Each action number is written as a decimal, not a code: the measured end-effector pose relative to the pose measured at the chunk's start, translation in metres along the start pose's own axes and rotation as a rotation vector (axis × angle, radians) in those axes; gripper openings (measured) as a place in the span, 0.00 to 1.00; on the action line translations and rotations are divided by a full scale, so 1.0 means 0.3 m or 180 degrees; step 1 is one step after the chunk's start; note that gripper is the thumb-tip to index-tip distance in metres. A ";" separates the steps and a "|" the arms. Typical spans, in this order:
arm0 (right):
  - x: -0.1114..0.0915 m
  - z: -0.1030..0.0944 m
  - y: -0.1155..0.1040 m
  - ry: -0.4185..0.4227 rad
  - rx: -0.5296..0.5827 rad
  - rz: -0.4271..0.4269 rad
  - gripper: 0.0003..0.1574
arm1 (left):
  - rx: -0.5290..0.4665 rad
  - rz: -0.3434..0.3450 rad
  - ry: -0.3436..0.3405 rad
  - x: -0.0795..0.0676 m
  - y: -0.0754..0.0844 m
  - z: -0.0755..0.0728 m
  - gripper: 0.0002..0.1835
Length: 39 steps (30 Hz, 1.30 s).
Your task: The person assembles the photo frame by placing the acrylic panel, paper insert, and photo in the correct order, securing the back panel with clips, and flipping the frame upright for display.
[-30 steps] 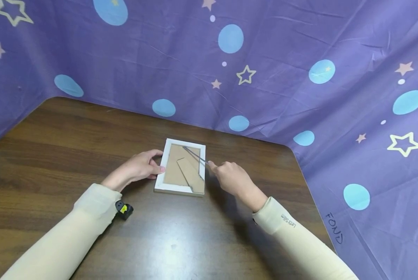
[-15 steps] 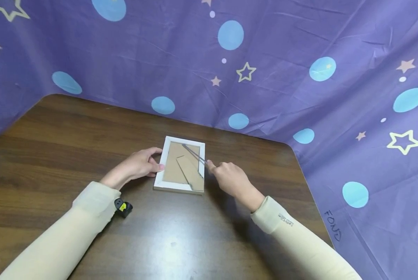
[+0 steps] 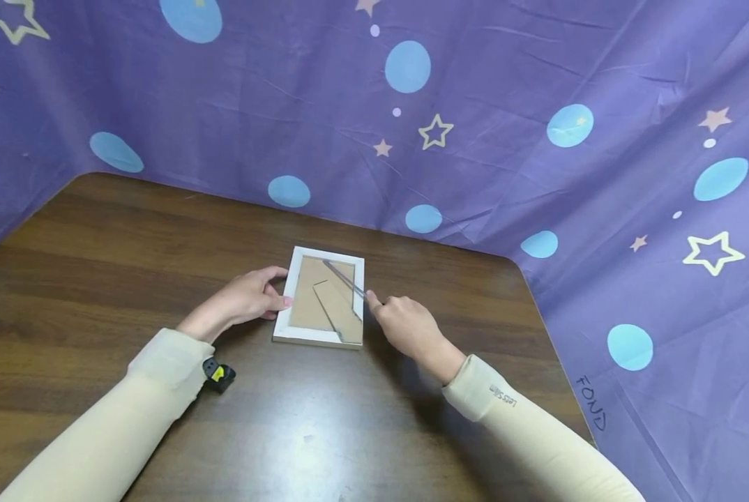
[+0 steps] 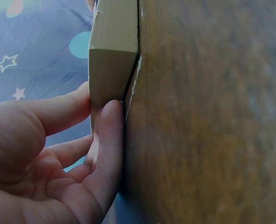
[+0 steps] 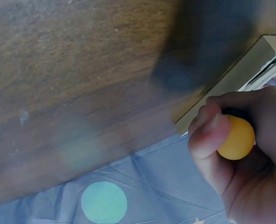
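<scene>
A picture frame point(image 3: 308, 335) with a white border lies back side up on the table, its brown backing board point(image 3: 307, 300) and slanting easel stand point(image 3: 339, 312) facing upward. At the left edge my left hand point(image 3: 249, 298) grips the frame, thumb on top and fingers against the side; the left wrist view shows the frame's pale side point(image 4: 112, 70) between them. My right hand point(image 3: 406, 324) grips a screwdriver point(image 3: 344, 279) whose thin grey shaft reaches over the board to its top edge. The yellow handle point(image 5: 238, 139) shows its rounded end inside the curled fingers; the tip is too small to make out.
The brown wooden table point(image 3: 161, 237) extends around the frame. A purple curtain point(image 3: 337, 90) with stars and blue spots hangs behind the table and along its right side. A black wrist-worn device point(image 3: 219, 375) with a yellow mark sits at the left cuff.
The head view shifts slightly. Both hands keep their hold, and the screwdriver's shaft stays across the upper part of the board with its tip near the top edge.
</scene>
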State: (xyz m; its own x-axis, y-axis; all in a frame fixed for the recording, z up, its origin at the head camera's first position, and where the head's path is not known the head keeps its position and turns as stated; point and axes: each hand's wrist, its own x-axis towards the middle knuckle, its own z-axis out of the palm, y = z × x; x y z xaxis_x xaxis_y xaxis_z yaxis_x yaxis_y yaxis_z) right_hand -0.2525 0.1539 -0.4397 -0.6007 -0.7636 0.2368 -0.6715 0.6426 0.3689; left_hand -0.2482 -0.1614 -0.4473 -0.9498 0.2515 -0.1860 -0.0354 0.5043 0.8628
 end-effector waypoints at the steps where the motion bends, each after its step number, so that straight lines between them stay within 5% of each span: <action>1: 0.000 0.004 0.001 -0.0004 0.0034 -0.0006 0.26 | -0.0006 -0.0016 0.0000 0.000 0.000 0.000 0.40; 6: -0.007 0.010 0.022 -0.0154 0.0620 0.0060 0.25 | -0.0039 -0.0024 -0.0027 0.000 -0.009 0.013 0.39; 13: -0.038 0.001 0.090 -0.0223 0.1603 0.0505 0.24 | -0.0050 0.0022 -0.0050 0.005 -0.010 0.035 0.39; 27: -0.017 -0.077 0.119 -0.0321 0.1961 0.0876 0.22 | -0.0050 -0.0017 -0.0010 -0.002 -0.009 0.021 0.40; 39: 0.032 -0.160 0.080 -0.0642 0.2308 0.0671 0.21 | -0.0039 0.0007 -0.0004 -0.004 -0.003 0.010 0.41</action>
State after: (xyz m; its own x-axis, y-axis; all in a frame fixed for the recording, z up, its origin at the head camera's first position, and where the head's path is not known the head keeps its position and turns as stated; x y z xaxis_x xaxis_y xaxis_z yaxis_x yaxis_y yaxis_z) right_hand -0.2536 0.1590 -0.3856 -0.7677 -0.6394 0.0430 -0.6085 0.7063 -0.3616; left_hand -0.2460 -0.1598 -0.4492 -0.9495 0.2537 -0.1846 -0.0371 0.4934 0.8690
